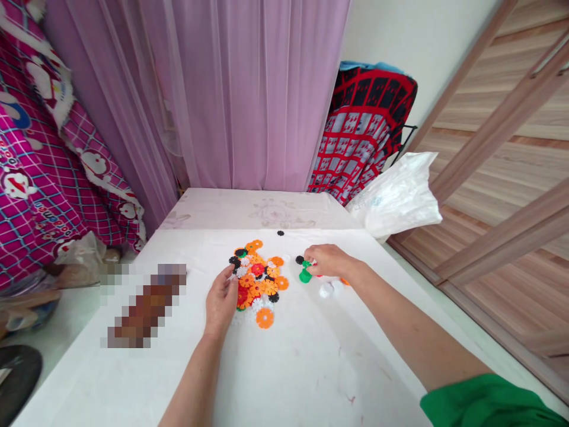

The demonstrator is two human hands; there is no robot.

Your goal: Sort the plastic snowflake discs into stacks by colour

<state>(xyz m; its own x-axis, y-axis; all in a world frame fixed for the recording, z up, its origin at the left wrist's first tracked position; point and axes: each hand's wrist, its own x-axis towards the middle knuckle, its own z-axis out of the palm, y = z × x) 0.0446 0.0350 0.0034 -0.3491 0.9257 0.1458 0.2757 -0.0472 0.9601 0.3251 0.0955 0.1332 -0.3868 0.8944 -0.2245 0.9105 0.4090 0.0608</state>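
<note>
A loose pile of flower-shaped plastic discs [269, 287] in orange, red, black, white and green lies on the white-covered table [284, 367]. At the pile's left edge is my left hand [221, 302], its thumb and index finger slightly apart against the nearest discs. My right hand [329, 260] reaches over a smaller group to the right, fingertips bent down and closed on a green disc [306, 264]. Another green disc [304, 276] lies just below those fingertips, and a black disc [299, 260] sits beside them. White discs [326, 289] lie under my right wrist.
A single black disc [280, 233] lies toward the table's far side. A white plastic bag [400, 196] stands at the right back corner. A pixelated patch [149, 305] covers something on the left. Behind are purple curtains [258, 95]; wooden cupboard doors [502, 172] stand at right.
</note>
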